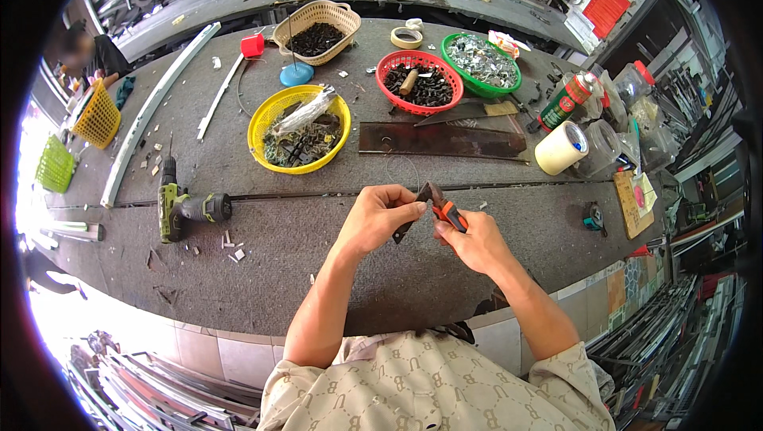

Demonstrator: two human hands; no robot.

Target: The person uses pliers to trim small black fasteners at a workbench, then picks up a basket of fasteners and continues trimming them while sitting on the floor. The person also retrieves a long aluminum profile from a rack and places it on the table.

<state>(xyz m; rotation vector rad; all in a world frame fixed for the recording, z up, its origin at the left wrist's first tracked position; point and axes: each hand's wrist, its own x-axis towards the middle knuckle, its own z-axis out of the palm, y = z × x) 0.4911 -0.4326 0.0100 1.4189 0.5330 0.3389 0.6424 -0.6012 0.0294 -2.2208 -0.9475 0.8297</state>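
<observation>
At the front middle of the workbench, my right hand (475, 242) is closed round pliers (450, 213) with orange and black handles. Their dark jaws point up and left, close to my left fingertips. My left hand (375, 220) pinches a small black part (403, 231), which shows below the thumb; its exact kind is hard to tell. A thin wire (413, 167) curves upward beyond my left fingers. Whether the jaws are biting on the wire or the part cannot be made out.
Beyond my hands lies a dark flat plate (389, 141). Around it stand a yellow basket (258, 145), a red basket (455, 97) and a green basket (509, 91) of small parts. A cordless drill (171, 208) lies left; a spray can (566, 102) and tape roll (556, 151) lie right.
</observation>
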